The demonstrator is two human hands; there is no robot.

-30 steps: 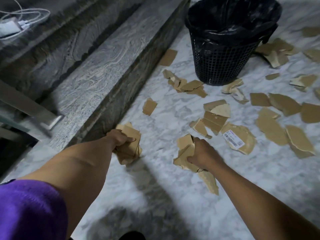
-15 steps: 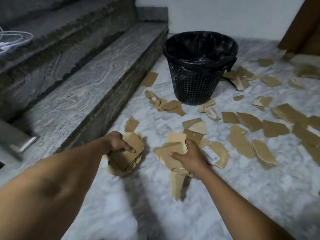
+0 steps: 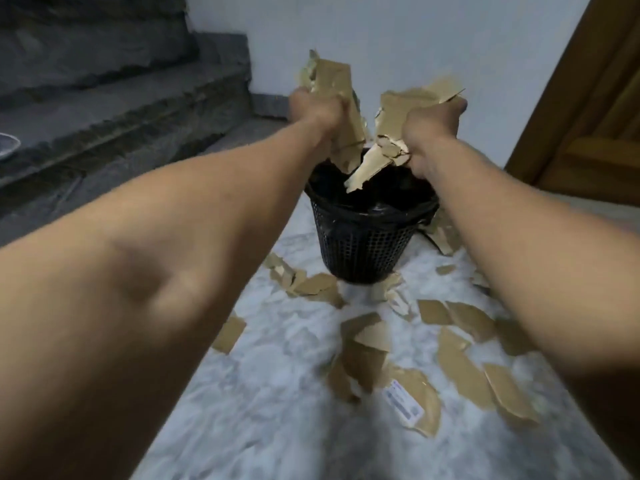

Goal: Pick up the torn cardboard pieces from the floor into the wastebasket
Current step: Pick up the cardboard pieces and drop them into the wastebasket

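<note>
- Head view: the torn cardboard being cleared sits in two bunches raised over the wastebasket (image 3: pixel 363 244), one in each hand.
- The left bunch (image 3: pixel 334 81) is clamped in the left hand (image 3: pixel 317 110). The fingers are curled tight round its middle, so sheets stick up above the fist and hang below it toward the basket's mouth.
- The right bunch (image 3: pixel 405 109) is gripped the same way by the right hand (image 3: pixel 427 133), with the fingers closed round it. A crumpled strip (image 3: pixel 367 168) dangles from this bunch, and its tip shows against the dark inside of the basket.
- The two fists are near each other but apart, and the bunches do not touch.
- The wastebasket is black mesh and stands upright on the marble floor (image 3: pixel 277 410). A black bag liner (image 3: pixel 381 206) is folded over its rim.
- Many loose pieces (image 3: pixel 363 337) lie scattered on the floor around the basket, mostly in front of it and to its right.
- One piece near the bottom carries a white printed label (image 3: pixel 403 401). The print is too blurred to read.
- A single piece (image 3: pixel 230 332) lies just beside the left forearm.
- Grey stone steps (image 3: pixel 104 98) rise on the left, a pale wall (image 3: pixel 415 36) stands behind the basket, and a wooden door (image 3: pixel 606 116) is on the right.
</note>
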